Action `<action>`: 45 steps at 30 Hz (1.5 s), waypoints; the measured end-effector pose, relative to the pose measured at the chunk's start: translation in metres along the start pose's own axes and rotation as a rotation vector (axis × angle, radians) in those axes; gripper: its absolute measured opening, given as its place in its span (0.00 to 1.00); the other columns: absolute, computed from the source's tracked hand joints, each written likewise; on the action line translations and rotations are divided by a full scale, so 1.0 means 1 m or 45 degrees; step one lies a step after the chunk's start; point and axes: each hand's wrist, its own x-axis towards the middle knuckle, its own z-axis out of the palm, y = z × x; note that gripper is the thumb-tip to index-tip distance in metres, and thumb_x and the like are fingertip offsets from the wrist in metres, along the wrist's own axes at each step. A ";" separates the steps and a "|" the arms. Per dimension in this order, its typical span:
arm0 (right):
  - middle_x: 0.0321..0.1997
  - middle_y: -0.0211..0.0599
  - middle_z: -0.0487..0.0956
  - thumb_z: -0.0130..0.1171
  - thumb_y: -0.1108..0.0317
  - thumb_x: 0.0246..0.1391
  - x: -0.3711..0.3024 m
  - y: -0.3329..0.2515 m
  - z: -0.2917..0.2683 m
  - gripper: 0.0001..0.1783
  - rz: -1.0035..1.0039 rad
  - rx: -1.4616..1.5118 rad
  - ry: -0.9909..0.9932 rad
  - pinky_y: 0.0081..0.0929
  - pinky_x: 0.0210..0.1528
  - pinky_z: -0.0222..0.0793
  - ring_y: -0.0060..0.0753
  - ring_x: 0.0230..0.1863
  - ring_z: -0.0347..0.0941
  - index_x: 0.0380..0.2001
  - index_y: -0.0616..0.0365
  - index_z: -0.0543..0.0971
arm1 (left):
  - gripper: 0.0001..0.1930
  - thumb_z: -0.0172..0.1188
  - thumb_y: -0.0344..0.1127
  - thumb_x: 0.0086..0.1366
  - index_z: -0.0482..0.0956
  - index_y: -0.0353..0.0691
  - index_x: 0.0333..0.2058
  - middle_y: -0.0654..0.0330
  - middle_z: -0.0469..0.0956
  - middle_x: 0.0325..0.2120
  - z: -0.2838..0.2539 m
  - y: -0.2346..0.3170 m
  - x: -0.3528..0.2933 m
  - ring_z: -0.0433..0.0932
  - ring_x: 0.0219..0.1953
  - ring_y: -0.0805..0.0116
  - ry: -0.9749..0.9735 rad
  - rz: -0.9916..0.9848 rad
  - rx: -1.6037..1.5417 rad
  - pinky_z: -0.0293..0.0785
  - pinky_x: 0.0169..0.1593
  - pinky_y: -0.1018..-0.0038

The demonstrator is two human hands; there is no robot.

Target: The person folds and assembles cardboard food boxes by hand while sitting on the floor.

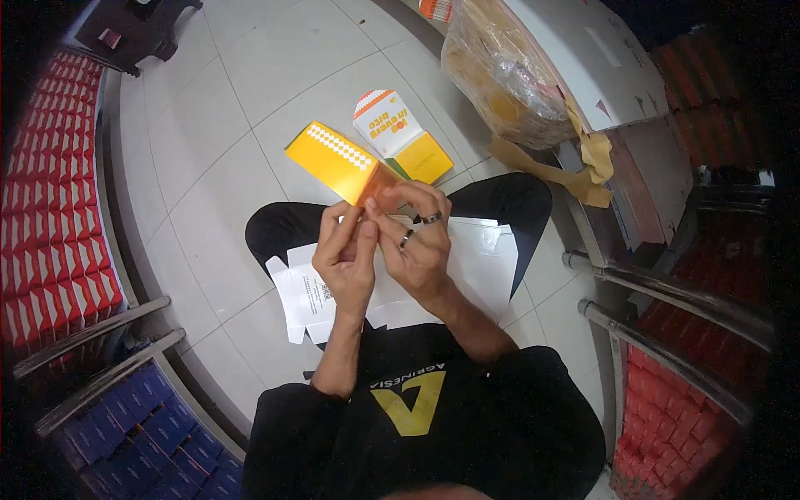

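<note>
Both hands hold a yellow cardboard box (327, 165) with a row of white diamonds, tilted above my lap. My left hand (346, 258) pinches its near lower end. My right hand (417, 242), with two dark rings, has its fingers closed on the same end, close to the left fingertips. The fingers partly hide that end of the box. Across my crossed legs lie white unfolded cartons (483, 267), and one carton with small print (304, 296) sticks out on the left. Just beyond the box, a white and yellow carton (421, 158) with an orange-edged flap rests on the floor.
Stacked red boxes (58, 192) and blue boxes (158, 425) line metal racks on the left. Red packs (667, 408) fill a rack at lower right. A plastic-wrapped bundle (500, 71) and torn brown paper (596, 158) are at upper right. A dark stool (133, 33) stands far left.
</note>
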 end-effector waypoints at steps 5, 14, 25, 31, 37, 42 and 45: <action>0.48 0.44 0.73 0.54 0.82 0.42 -0.001 0.020 0.000 0.17 0.156 0.587 -0.360 0.36 0.56 0.59 0.43 0.52 0.68 0.39 0.62 0.77 | 0.10 0.57 0.23 0.58 0.68 0.31 0.39 0.54 0.75 0.37 -0.002 -0.009 0.014 0.73 0.40 0.73 0.259 -0.161 -0.227 0.70 0.44 0.79; 0.62 0.42 0.58 0.70 0.69 0.33 -0.018 0.044 -0.017 0.43 0.400 0.086 -0.553 0.38 0.59 0.56 0.46 0.61 0.55 0.57 0.54 0.62 | 0.08 0.56 0.25 0.59 0.69 0.31 0.36 0.54 0.76 0.33 -0.036 -0.001 0.037 0.76 0.36 0.71 0.558 -0.125 -0.366 0.75 0.41 0.77; 0.41 0.37 0.77 0.62 0.80 0.38 -0.022 0.059 0.040 0.19 0.032 0.151 -0.226 0.30 0.45 0.68 0.36 0.43 0.73 0.39 0.60 0.77 | 0.10 0.57 0.24 0.58 0.68 0.31 0.38 0.53 0.75 0.34 -0.031 0.000 0.035 0.76 0.35 0.71 0.459 -0.076 -0.314 0.73 0.42 0.77; 0.34 0.38 0.77 0.60 0.82 0.38 -0.009 0.052 0.057 0.13 -0.077 0.159 -0.033 0.28 0.36 0.71 0.37 0.35 0.75 0.31 0.62 0.78 | 0.12 0.57 0.22 0.57 0.69 0.28 0.40 0.52 0.74 0.37 -0.032 -0.014 0.037 0.75 0.41 0.67 0.305 -0.170 -0.143 0.72 0.48 0.75; 0.34 0.37 0.77 0.59 0.80 0.39 -0.014 0.043 0.055 0.11 -0.182 0.110 -0.040 0.30 0.35 0.70 0.38 0.36 0.74 0.31 0.62 0.78 | 0.10 0.57 0.23 0.58 0.71 0.27 0.38 0.53 0.75 0.36 -0.026 -0.014 0.040 0.75 0.40 0.69 0.255 -0.193 -0.185 0.71 0.48 0.77; 0.36 0.38 0.77 0.60 0.79 0.39 -0.011 0.026 0.046 0.09 0.212 0.435 -0.108 0.31 0.39 0.71 0.38 0.36 0.75 0.29 0.63 0.76 | 0.12 0.55 0.24 0.59 0.72 0.29 0.42 0.55 0.73 0.41 -0.026 -0.029 0.028 0.71 0.45 0.70 0.158 -0.181 -0.119 0.67 0.50 0.77; 0.36 0.41 0.77 0.62 0.73 0.40 -0.008 0.029 0.041 0.14 0.401 0.675 -0.147 0.31 0.38 0.72 0.38 0.36 0.75 0.33 0.64 0.73 | 0.15 0.56 0.20 0.55 0.72 0.29 0.43 0.53 0.67 0.46 -0.017 -0.030 0.024 0.67 0.50 0.68 0.075 -0.004 -0.073 0.69 0.48 0.75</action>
